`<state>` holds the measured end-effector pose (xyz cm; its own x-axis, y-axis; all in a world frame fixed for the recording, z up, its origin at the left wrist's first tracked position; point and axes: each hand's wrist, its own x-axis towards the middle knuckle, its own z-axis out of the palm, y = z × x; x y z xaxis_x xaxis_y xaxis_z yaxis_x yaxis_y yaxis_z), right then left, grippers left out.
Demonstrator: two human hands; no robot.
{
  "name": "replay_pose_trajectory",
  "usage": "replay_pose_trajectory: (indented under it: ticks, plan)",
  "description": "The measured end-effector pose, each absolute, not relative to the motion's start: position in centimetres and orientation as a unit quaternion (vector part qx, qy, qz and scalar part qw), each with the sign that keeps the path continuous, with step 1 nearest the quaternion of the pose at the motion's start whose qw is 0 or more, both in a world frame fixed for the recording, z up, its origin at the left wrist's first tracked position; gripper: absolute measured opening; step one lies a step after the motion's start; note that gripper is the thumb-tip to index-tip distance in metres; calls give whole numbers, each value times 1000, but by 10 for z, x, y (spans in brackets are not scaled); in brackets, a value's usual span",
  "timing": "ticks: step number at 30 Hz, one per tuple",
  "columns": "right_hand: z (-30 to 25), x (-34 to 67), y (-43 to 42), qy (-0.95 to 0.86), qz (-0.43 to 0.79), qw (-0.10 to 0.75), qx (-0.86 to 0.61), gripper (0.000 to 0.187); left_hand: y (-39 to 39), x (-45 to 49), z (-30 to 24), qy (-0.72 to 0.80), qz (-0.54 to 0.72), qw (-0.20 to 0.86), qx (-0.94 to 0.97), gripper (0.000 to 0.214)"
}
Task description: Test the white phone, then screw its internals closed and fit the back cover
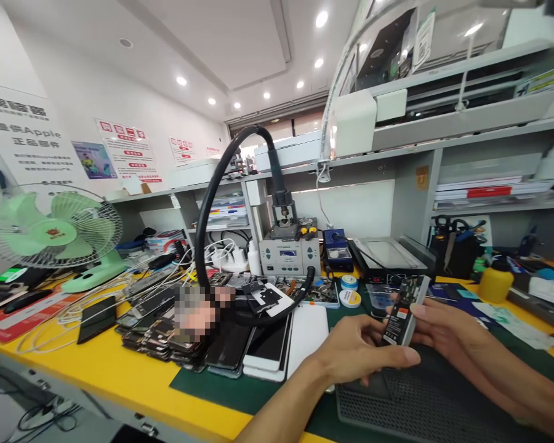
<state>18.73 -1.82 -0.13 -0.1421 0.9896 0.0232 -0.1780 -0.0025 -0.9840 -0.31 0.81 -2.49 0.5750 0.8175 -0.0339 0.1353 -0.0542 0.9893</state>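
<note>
An opened smartphone [404, 314], its back off so that the black battery and the circuit board show, is held tilted between both hands over the bench. My left hand [357, 347] grips its lower left end, with the thumb stretched along the bottom edge. On the upper right side, my right hand [447, 320] pinches the phone's edge between thumb and fingers. Below the hands lies a dark perforated mat [425, 394]. A flat dark piece [367, 387] rests on the mat's left part, partly covered by my left hand.
Stacks of phone parts [166, 335] and white phones [270, 351] lie to the left. A hot-air station [289, 255] stands behind, its thick black hose [207, 203] arching high. A green fan [50, 231] is far left, a yellow bottle [496, 283] at right.
</note>
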Motion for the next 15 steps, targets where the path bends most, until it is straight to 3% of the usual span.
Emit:
replay_pose_trajectory:
  ticks: [8,12,15]
  plan:
    - [-11,201,-15,-463,599,526,-387,23,3,9,-23,326,317,639,620,56]
    - [1,191,-14,-393,602,528,-452,28,3,16,-21,295,316,735,522,61]
    - [1,194,-2,-375,603,516,-479,34,10,18,-19,282,308,796,438,50]
